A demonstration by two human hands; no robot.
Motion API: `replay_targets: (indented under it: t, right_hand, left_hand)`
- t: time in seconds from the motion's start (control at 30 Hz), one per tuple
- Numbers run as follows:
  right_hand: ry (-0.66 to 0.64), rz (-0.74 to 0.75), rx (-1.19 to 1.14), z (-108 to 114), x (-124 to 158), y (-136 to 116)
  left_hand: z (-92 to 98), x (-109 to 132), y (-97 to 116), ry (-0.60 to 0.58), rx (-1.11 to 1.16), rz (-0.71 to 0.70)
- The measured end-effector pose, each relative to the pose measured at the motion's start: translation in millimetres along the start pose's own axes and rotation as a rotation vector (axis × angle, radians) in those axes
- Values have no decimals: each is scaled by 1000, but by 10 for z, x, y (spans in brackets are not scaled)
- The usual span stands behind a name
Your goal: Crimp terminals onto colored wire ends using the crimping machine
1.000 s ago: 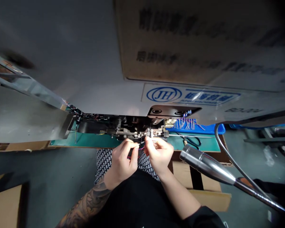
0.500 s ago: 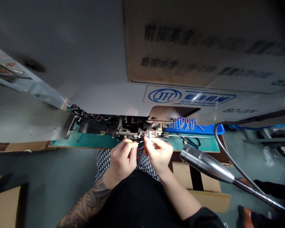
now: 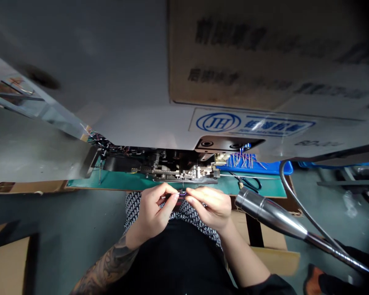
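My left hand (image 3: pixel 156 209) is closed in a pinch, its thumb and index finger on thin coloured wires (image 3: pixel 182 194). Opposite it, the fingertips of my right hand (image 3: pixel 209 205) pinch the same short bundle. A small dark piece shows between the two hands, too small to make out. Both hands are just in front of the bench edge, close to my lap. Behind them sits the metal working part of a machine (image 3: pixel 184 171), with its small clamps and rail, apart from my fingers.
A large grey machine housing (image 3: pixel 117 90) overhangs the green bench top (image 3: pixel 141 184). To the right are a blue tray (image 3: pixel 270 167) of wires, black-handled scissors (image 3: pixel 252 183) and a metal gooseneck lamp (image 3: pixel 270 213). Tangled wires (image 3: pixel 103 143) lie at left. Another person's shoe (image 3: pixel 313 280) shows lower right.
Both hands have drawn back from the machine's working part toward my body, the wires still between them. My right hand has also shifted slightly right. The metal working part is now uncovered.
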State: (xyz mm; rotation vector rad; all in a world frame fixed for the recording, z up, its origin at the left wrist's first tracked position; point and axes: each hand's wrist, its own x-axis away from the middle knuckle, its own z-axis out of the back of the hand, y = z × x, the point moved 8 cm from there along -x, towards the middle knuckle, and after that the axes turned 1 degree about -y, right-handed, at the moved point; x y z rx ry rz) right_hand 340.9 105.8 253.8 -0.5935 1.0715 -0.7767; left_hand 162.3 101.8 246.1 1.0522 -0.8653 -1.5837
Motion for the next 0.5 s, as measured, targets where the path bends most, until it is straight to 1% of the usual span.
replay_targets:
  t: [0.07,0.17,0.27,0.33,0.5]
  right_hand:
    - [-32,73,12,16,-23,-45]
    - [-59,138,47,19,-58,-104]
    - [3,142,89,15,-56,-133]
    - [99,62,112,24,-40,-83]
    - [338,-226,102,24,9,178]
  left_hand:
    - [-14,-9,-36,-30,49,37]
    - [-37,-13,-95,-58,112,102]
    - [-53,-13,-95,-59,116,110]
    - [-56,-12,-52,-26,80,68]
    - [-80,23,103,140,-78,-87]
